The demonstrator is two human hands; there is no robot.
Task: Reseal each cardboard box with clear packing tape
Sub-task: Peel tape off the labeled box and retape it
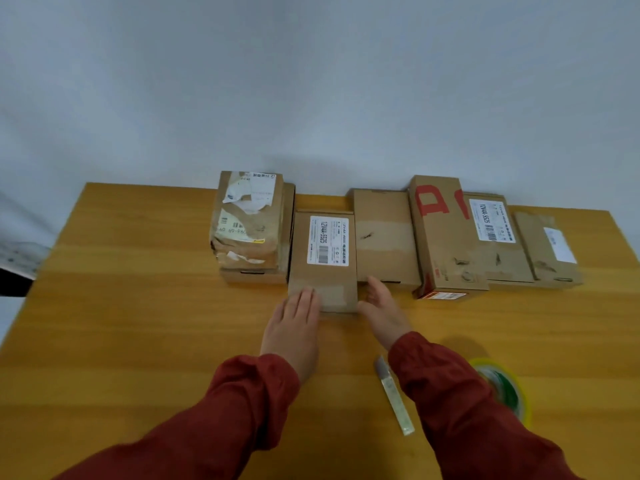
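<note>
Bench (138,306): wooden, with a row of cardboard boxes along its far edge.

Task item: the white-labelled box (322,271) sits at the middle of the row, pulled nearer the front edge than its neighbours. A pale band, apparently tape, crosses its near end.

Left grip (294,323): wide, fingers straight and together, holding nothing. The fingertips rest on the near left corner of the box top.

Right grip (381,313): wide, fingers straight, holding nothing. It stands edge-on against the near right side of the same box. Both arms wear red sleeves.

Neighbours, left to right: a box with torn labels (247,220), touching the task box on its left; a plain box (384,233) touching it on the right; a red-marked box (443,237); a second labelled box (498,237); and an end box (547,251) by the right edge.

Tools: a cutter (394,396) lies flat near the front edge, just beside the right sleeve. A tape roll (505,386) with a green core lies right of that sleeve and is partly hidden by it.
</note>
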